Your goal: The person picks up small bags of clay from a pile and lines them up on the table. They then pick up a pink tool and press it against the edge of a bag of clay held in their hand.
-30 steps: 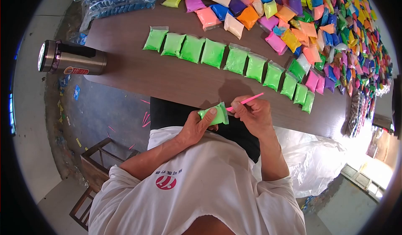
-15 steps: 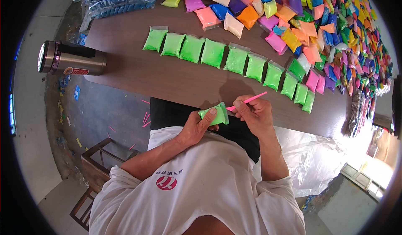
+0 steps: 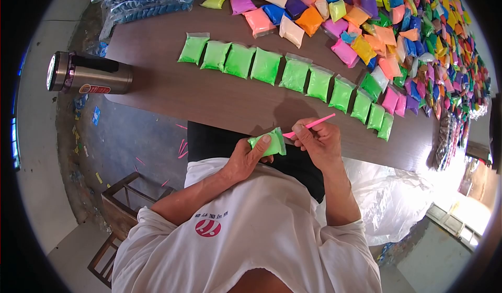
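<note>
My left hand (image 3: pixel 247 158) grips a small clear packet of light green clay (image 3: pixel 271 143), thumb pressed on its face. Between the thumb and fingers of my right hand (image 3: pixel 319 140) is a thin pink plastic modelling tool (image 3: pixel 320 120), slanting up to the right. Its lower end points at the edge of the packet. Both hands are above my lap, by the table's near edge. Beyond them, a curved row of similar green packets (image 3: pixel 266 66) lies flat on the brown table (image 3: pixel 157 84).
A big heap of multicoloured packets (image 3: pixel 361 16) covers the table's far right. Blue packs in clear plastic (image 3: pixel 151 0) are stacked at the far left. A steel flask (image 3: pixel 112 76) lies at the left edge. Below are a wooden stool (image 3: pixel 123 199), pink tools (image 3: pixel 182 147) on the floor, and plastic sheeting (image 3: pixel 384 199).
Almost nothing differs; the pink tool's upper end has shifted very slightly up and to the right. The packet stays in my left hand.
</note>
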### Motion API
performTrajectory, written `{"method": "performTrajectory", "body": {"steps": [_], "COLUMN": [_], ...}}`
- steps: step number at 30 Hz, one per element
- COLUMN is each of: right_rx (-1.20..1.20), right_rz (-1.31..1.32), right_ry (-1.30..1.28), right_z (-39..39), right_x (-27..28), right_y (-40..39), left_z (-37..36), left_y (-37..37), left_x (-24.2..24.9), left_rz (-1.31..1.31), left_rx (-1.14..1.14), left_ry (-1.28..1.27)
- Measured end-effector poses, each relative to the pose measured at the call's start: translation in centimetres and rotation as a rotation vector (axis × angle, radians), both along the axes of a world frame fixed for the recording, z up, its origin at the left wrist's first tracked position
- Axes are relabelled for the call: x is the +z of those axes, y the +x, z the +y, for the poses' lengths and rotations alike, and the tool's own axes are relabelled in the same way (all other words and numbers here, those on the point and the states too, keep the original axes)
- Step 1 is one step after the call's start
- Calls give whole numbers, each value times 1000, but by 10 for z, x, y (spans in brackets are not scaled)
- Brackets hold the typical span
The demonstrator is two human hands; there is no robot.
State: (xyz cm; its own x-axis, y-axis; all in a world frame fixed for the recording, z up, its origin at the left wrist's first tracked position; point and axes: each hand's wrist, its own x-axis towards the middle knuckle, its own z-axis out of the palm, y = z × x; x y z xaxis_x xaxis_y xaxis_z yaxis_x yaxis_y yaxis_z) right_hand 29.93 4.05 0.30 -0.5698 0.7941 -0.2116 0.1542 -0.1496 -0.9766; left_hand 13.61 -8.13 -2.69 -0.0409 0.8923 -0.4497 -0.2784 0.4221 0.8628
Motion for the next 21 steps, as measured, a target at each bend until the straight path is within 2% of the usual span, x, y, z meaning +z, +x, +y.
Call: {"method": "performTrajectory", "body": {"steps": [17, 21], "right_rx": [78, 175], "right_rz": [-70, -96], "right_ry": [174, 229], "right_z": [2, 6], "right_x": [8, 2], "right_y": [-13, -11], "left_z": [-1, -2], "left_y": [0, 1], "left_x": [-3, -5], "left_rz": [-12, -5], "left_rx": [-3, -5], "left_ry": [7, 2]}}
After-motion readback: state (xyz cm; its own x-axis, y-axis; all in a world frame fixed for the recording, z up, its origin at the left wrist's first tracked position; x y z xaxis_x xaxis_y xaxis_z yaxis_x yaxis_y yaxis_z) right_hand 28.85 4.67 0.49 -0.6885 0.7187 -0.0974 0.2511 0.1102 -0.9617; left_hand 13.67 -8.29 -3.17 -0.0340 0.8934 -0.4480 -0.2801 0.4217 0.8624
